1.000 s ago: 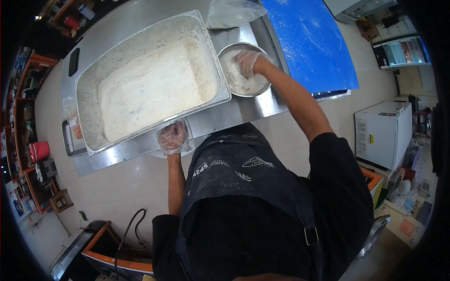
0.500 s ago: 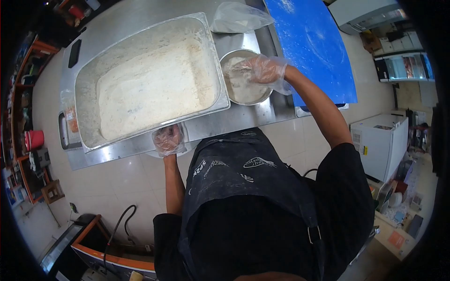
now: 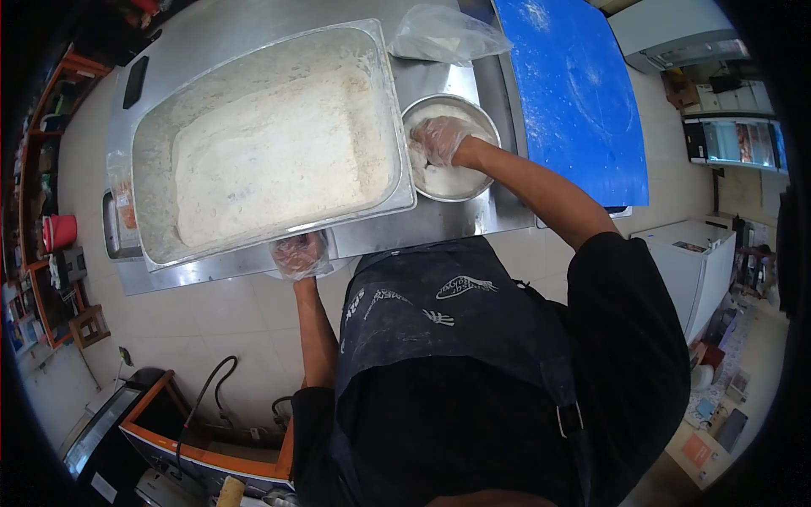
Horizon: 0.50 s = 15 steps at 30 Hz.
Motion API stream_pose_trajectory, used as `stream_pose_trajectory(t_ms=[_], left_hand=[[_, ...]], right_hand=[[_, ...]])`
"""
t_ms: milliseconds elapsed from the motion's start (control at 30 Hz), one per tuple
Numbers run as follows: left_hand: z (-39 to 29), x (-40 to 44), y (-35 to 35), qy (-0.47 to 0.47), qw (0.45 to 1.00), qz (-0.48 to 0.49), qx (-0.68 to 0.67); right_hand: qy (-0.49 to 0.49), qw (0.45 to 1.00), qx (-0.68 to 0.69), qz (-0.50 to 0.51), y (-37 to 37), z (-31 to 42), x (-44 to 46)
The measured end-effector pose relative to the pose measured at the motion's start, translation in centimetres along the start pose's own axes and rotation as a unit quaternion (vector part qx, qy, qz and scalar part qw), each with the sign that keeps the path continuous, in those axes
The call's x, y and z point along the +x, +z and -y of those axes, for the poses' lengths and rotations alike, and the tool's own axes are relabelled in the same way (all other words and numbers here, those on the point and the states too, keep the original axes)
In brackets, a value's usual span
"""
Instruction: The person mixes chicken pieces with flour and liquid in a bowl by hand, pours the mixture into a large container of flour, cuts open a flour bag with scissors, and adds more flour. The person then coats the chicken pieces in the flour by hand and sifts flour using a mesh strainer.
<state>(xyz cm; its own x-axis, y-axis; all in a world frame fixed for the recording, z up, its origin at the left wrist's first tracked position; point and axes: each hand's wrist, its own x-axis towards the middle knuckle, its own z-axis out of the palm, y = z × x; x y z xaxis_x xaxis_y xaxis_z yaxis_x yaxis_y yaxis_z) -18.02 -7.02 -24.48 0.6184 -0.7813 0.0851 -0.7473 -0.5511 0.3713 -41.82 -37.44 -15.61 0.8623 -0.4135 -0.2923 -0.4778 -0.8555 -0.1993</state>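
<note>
My right hand (image 3: 441,139), in a clear plastic glove, is down in a round metal bowl (image 3: 456,198) of white powder. Its fingers are bent into the powder, and what they close on is hidden. Left of the bowl stands a large metal pan (image 3: 384,198) with a wide layer of pale flour (image 3: 270,144). My left hand (image 3: 299,253), gloved too, is at the pan's near edge by the table front. Its fingers are curled and partly hidden under the rim, so its hold is unclear.
A clear plastic bag (image 3: 448,35) lies behind the bowl on the steel table (image 3: 220,19). To the right is a blue board (image 3: 579,110) dusted with flour. A black phone-like object (image 3: 135,82) lies at the left. Beyond stands a white chest freezer (image 3: 688,262).
My right hand lifted toward the bowl's right side, its glove cuff spreading, then moved back down into the powder. My left hand stays by the pan edge. The view has shifted slightly.
</note>
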Motion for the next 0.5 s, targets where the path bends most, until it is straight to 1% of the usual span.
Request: stream_pose_trajectory(t_ms=[33, 100, 133, 167, 200, 233, 267, 300, 333, 400, 500], left_hand=[[0.2, -0.1, 0.1, 0.002, 1.000, -0.005, -0.028], [0.3, -0.2, 0.4, 0.010, 0.999, -0.032, -0.032], [0.2, -0.1, 0.5, 0.012, 0.998, -0.048, -0.035], [0.2, 0.0, 0.4, 0.008, 0.999, -0.039, -0.027], [0.3, -0.1, 0.3, 0.002, 0.999, -0.029, -0.018], [0.2, -0.1, 0.1, -0.003, 1.000, -0.018, -0.010], [0.6, -0.2, 0.6, 0.003, 0.997, -0.031, -0.067], [-0.1, -0.1, 0.0, -0.009, 0.997, -0.019, -0.074], [-0.8, -0.1, -0.7, -0.021, 0.996, -0.005, -0.082], [-1.3, -0.2, -1.2, -0.032, 0.996, 0.019, -0.080], [-0.5, -0.6, -0.7, -0.042, 0.996, 0.059, -0.060]], right_hand=[[-0.005, 1.000, 0.024, -0.007, 0.1, -0.7, 0.1], [-0.009, 0.996, 0.086, -0.032, -0.2, -1.3, -0.4], [-0.011, 0.991, 0.121, -0.049, -1.7, -1.6, -1.1], [-0.014, 0.986, 0.155, -0.065, -3.2, -1.9, -1.5], [0.028, 0.990, 0.135, 0.018, -6.2, -0.8, -2.6], [0.008, 0.995, 0.103, -0.012, -6.4, -0.6, -3.7], [-0.011, 0.997, 0.072, -0.041, -6.4, -0.7, -5.1], [-0.028, 0.996, 0.040, -0.071, -6.8, -0.5, -6.1], [-0.039, 0.997, 0.067, 0.008, -7.6, -0.2, -6.9], [-0.062, 0.977, 0.121, 0.164, -10.0, 0.4, -7.9], [-0.040, 0.933, 0.298, 0.197, -7.8, -1.0, -6.9]])
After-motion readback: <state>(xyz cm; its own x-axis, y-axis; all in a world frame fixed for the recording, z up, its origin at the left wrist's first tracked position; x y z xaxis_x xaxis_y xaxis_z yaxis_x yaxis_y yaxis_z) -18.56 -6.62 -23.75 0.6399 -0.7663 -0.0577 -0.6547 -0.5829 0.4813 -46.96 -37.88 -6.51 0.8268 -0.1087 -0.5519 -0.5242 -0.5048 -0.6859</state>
